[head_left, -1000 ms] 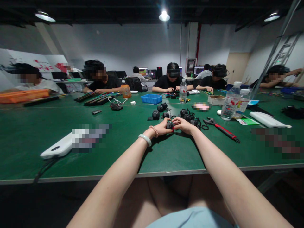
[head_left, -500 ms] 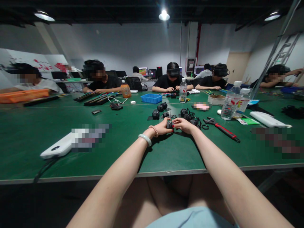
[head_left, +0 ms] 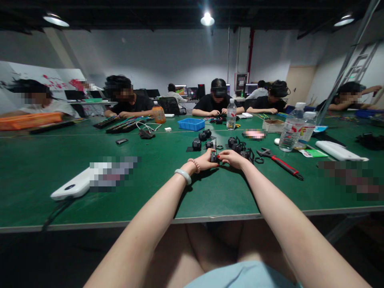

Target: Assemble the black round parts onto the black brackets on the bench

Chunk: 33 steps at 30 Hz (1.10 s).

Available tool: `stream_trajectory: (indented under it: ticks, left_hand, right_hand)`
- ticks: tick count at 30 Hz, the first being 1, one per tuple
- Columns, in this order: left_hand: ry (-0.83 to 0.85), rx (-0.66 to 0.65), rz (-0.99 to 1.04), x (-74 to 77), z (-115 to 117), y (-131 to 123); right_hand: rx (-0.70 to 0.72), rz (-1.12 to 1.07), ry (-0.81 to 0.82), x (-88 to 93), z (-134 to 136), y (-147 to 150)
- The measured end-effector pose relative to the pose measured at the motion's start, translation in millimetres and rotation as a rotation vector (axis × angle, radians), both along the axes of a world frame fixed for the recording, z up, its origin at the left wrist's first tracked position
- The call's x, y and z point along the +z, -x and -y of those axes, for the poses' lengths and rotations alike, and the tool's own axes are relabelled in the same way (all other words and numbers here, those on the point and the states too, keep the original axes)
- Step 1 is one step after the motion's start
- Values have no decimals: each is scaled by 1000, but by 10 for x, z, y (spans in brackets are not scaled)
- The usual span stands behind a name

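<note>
My left hand [head_left: 207, 161] is closed around a small black part [head_left: 214, 157], boxy with a thin upright piece, held just above or on the green table [head_left: 150, 172]. The fingertips of my right hand [head_left: 232, 159] are pinched at the right side of the same part. Beyond my hands lie several similar black parts, one of them round-bodied with thin prongs [head_left: 196, 145]. More black parts [head_left: 237, 145] sit past my right hand. A black ring [head_left: 259, 160] and an adjustable wrench [head_left: 280, 163] with a red and black handle lie to the right.
A blue basket [head_left: 191, 124] and a clear water bottle [head_left: 231, 115] stand farther back. Two more bottles, one large [head_left: 292, 128], are at the right. White power banks [head_left: 72, 188] lie on both sides. Several people sit across the table.
The fingers of my right hand have shifted slightly at the black part. My left hand and the other things stay in place.
</note>
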<state>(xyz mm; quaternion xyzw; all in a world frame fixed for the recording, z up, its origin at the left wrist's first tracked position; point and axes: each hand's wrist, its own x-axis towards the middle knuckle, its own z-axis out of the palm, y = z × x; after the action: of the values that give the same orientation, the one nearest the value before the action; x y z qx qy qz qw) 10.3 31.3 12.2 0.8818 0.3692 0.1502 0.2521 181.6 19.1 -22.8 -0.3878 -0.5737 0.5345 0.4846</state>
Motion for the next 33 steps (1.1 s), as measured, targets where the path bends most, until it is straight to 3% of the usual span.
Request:
stream_trajectory:
  ticks: [22, 28, 33]
  left_hand:
    - [-5, -13, 14, 39, 54, 3]
    - [-6, -6, 74, -11, 42, -2]
    - [-14, 21, 85, -43, 51, -3]
  right_hand:
    - [4, -41, -28, 15, 48, -1]
    - [-161, 33, -177, -43, 77, 53]
    - [-238, 341, -459, -33, 173, 47]
